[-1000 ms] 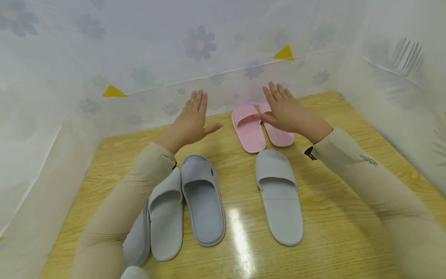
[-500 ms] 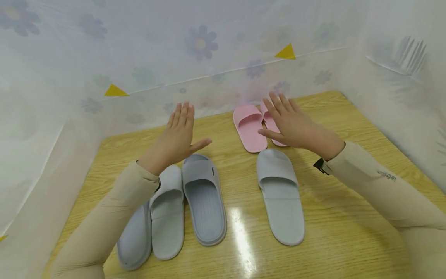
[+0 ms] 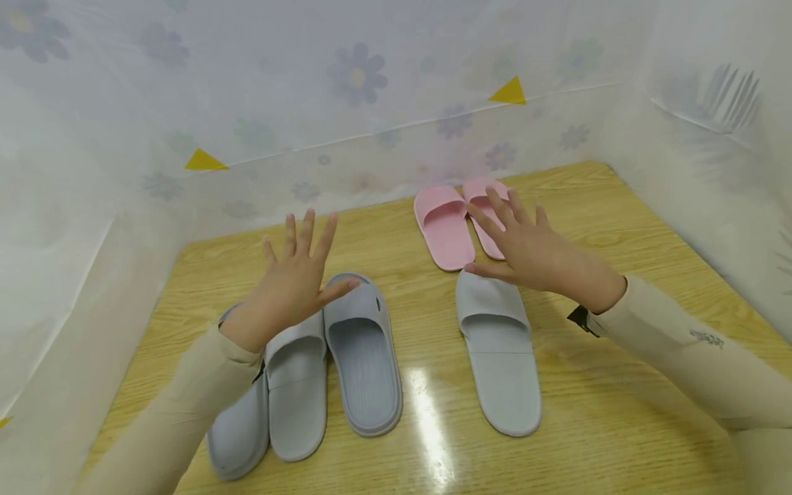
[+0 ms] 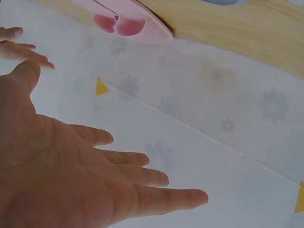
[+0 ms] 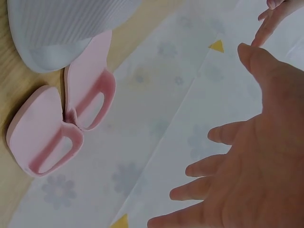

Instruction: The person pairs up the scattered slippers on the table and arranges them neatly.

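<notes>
Left hand [image 3: 291, 285] hovers palm-down with fingers spread, holding nothing, above the toe ends of a cluster of three grey slippers [image 3: 346, 350]. Right hand [image 3: 532, 251] likewise spread and empty, above the toe of a single grey slipper [image 3: 498, 347], fingertips reaching over the pink pair [image 3: 454, 223].

Risks, as judged: the left cluster is packed tight, one slipper partly overlapping its neighbour, so a grab there could drag two at once or flip one. The right hand sits between pink and grey; a low sweep could knock the pink pair toward the sheet wall [image 3: 371, 103]. The table [image 3: 619, 385] looks glossy, so slippers may slide if pushed.

Appearance: open-toe slides, broad strap, smooth and matte, probably light foam. The middle grey one has a ribbed footbed. Pink pair is smaller, side by side and touching, toes toward the wall.
</notes>
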